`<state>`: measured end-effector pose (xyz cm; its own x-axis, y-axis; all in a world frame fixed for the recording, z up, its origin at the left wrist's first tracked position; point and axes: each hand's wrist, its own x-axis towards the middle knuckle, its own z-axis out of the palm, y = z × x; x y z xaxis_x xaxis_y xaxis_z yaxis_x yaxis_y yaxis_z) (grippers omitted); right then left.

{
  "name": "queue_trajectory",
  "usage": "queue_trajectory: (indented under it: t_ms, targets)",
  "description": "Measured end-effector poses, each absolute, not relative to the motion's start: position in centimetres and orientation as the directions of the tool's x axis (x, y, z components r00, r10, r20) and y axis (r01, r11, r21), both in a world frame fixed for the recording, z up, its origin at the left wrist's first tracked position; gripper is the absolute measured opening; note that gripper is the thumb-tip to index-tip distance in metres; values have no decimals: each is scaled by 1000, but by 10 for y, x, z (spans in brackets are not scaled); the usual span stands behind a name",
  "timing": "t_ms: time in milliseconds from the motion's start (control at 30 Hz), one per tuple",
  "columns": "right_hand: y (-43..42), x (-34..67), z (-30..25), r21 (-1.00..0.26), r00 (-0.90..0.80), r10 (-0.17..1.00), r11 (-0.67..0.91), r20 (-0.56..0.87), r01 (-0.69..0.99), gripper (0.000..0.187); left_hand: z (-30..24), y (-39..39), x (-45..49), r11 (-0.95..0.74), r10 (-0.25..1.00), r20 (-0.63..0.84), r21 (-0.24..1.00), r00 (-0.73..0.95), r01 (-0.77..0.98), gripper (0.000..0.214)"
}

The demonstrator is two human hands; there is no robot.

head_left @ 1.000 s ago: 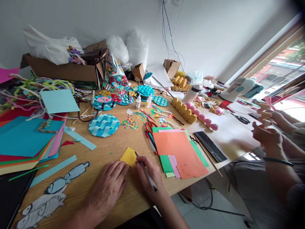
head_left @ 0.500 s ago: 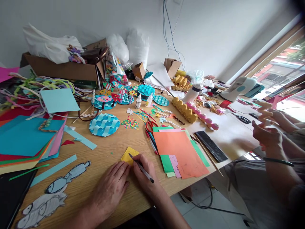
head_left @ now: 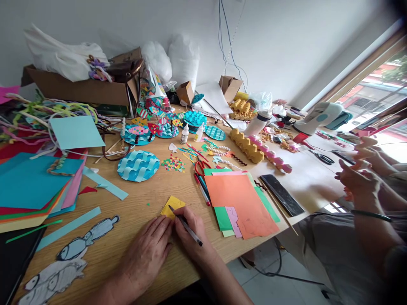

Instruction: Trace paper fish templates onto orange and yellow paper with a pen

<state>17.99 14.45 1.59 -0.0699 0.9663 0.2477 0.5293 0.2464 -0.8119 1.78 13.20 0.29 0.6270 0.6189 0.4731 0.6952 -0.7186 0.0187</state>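
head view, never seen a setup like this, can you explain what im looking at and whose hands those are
There is no machine here. The camera sits on a person's head, looking forward and down, so the two bare hands in the lower middle are theirs. The right hand holds a pen with its tip at some yellow paper; the left hand lies flat, fingertips by the paper's near edge. On the wooden table are paper fish, a blue disc and orange paper. The hand at far right belongs to someone else.

Fingers (head_left: 161,225) seemingly hide the lower edge of the yellow paper (head_left: 174,201).
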Motion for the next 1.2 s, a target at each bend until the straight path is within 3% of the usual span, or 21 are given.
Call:
queue_trajectory:
  t_ms: [300, 733, 1200]
  targets:
    - [143, 180, 21, -802, -85, 971, 233, 224, 549, 13, 0, 131, 18, -702, 671, 434, 109, 601, 704, 33]
    - [143, 180, 23, -795, -98, 973, 226, 208, 562, 13, 2, 131, 18, -711, 650, 433, 54, 625, 702, 34]
    - [143, 179, 18, -784, -84, 963, 258, 256, 565, 13, -2, 131, 18, -700, 688, 415, 164, 595, 695, 34]
